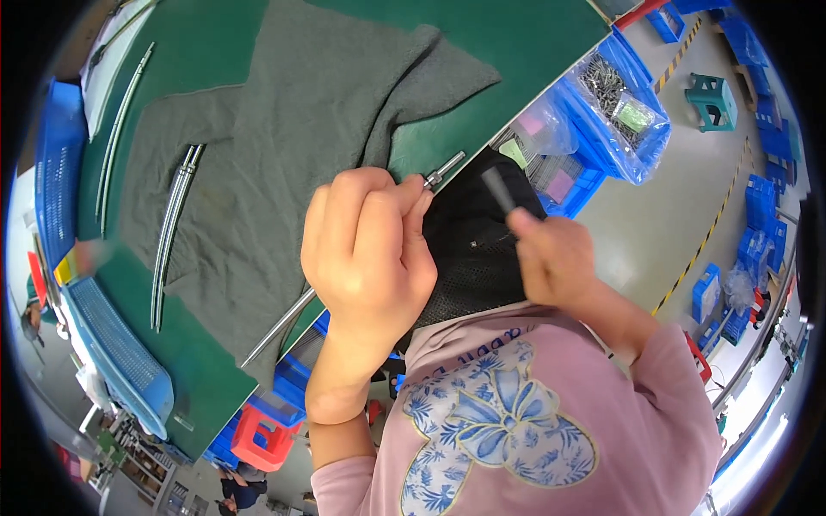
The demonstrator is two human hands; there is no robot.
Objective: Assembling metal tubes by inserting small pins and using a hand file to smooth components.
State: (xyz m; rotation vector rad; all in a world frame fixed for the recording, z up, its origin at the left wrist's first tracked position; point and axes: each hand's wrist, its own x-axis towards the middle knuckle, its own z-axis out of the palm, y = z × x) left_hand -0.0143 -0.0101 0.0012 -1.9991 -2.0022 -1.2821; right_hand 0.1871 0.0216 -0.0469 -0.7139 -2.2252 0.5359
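Note:
My left hand (pixel 366 249) is closed around a thin metal rod (pixel 280 327). A stepped metal end (pixel 443 170) sticks out past its thumb and forefinger, near the table's right edge. The rod's long part slants down and left beneath my wrist; the fist hides its middle. To the right, my right hand (pixel 555 258) grips a flat, dark grey strip-like tool (pixel 497 187), smeared by motion, apart from the rod. Below both hands lies black mesh fabric (pixel 482 267) over my lap. A crumpled grey cloth (pixel 284 103) covers much of the green tabletop (pixel 198 39), with several metal rods (pixel 172 232) on it.
More thin rods (pixel 116 138) lie at the table's left, beside blue baskets (pixel 60 172). Right of the table, a blue crate (pixel 650 159) holds bagged small metal parts. A green stool (pixel 712 101) stands on the floor beyond; a red stool (pixel 262 437) is at lower left.

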